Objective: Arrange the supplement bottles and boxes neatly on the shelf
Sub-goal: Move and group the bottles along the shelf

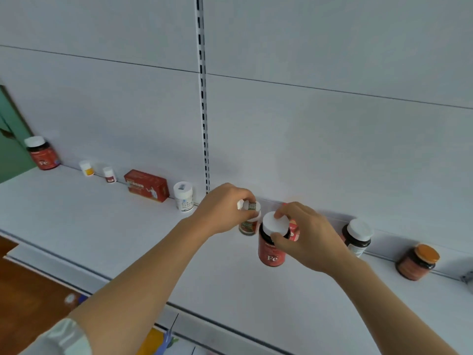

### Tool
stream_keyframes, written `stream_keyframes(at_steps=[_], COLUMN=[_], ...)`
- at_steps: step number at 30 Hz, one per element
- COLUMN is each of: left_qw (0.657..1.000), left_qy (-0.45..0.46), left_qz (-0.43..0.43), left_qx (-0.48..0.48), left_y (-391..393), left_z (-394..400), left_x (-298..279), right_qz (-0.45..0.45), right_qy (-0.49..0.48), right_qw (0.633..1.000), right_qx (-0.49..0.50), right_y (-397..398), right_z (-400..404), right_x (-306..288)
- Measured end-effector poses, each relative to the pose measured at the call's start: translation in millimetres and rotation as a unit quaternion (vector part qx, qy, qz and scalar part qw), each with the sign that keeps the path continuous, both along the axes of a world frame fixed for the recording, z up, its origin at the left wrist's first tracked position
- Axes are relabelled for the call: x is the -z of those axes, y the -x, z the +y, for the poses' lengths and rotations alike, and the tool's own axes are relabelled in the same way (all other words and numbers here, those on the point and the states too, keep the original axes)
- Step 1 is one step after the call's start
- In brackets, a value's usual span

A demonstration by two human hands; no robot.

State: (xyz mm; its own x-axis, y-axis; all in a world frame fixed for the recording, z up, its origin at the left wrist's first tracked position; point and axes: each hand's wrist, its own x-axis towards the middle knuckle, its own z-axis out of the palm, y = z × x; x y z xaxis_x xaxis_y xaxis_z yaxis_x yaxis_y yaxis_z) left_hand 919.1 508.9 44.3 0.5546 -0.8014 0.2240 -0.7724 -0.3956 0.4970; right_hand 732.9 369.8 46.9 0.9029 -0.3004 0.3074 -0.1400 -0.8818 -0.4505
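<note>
Fe bottle (271, 248), rigid and judged light, is pinched at its smooth cap by right hand (305, 238); beside it, small bottle (249, 221) is cap-pinched by left hand (224, 210).

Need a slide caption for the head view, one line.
Left hand grips a small bottle, right hand grips the Fe bottle on the shelf.

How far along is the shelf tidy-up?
Done: red box and white bottle already stand along the back wall. In hand: left hand grips a small bottle, right hand the Fe bottle by its cap. Left: both need placing.
</note>
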Motion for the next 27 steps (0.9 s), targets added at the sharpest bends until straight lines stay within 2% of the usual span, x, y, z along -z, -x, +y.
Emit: stream_keyframes(at_steps=[8, 14, 23, 27], left_qw=[0.990, 0.983, 0.955, 0.945], left_qy=[-0.019, 0.017, 0.033, 0.036], left_qz=[-0.127, -0.157, -0.260, -0.299], left_qx=[0.061, 0.093, 0.137, 0.126], left_y=[-48, -66, -78, -76], left_z=[-36, -44, -47, -50], left_x=[36, 66, 92, 96], right_qz=[0.013, 0.025, 0.031, 0.027], right_qy=[0.007, 0.004, -0.010, -0.010], right_qw=[0.999, 0.996, 0.989, 0.988], right_qx=[0.046, 0.090, 0.145, 0.154], right_y=[-20, -30, -38, -38], right_z=[-2, 11, 22, 25], right_x=[16, 25, 31, 31])
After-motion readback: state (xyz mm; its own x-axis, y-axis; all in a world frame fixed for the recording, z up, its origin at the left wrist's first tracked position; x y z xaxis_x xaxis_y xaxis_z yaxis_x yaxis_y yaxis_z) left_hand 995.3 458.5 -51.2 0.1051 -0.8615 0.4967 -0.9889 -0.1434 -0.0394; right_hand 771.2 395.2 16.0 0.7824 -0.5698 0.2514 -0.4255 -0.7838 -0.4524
